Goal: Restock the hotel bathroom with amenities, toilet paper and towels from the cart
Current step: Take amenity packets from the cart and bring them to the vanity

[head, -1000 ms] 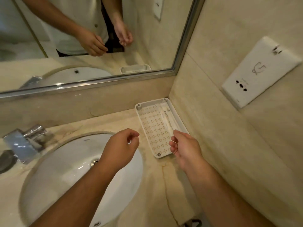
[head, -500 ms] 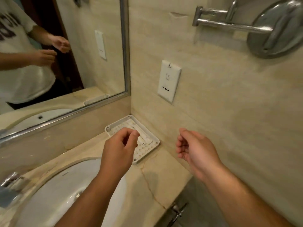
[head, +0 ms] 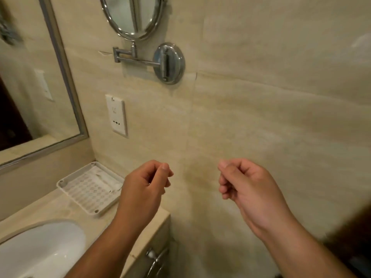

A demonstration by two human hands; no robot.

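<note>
The white tray sits on the tan stone surface in the lower left of the frame, tucked in the corner close to the wall. It lies flat and has a pattern of little dots on its bottom. Something thin and white lies along its far side, but it is too blurry to say what it is.

The left hand is up in the air just to the right of the tray and covers its right edge. Its fingers are loosely curled, with the thumb tip on the first finger, and nothing shows in them. The right hand is in the air too, well apart from the left, in front of the tan wall. Its fingers are loosely curled and hold nothing.

A white sink is at the bottom left. A white wall socket is above the tray. A big mirror fills the left edge. A round shiny mirror on a metal arm hangs at the top.
</note>
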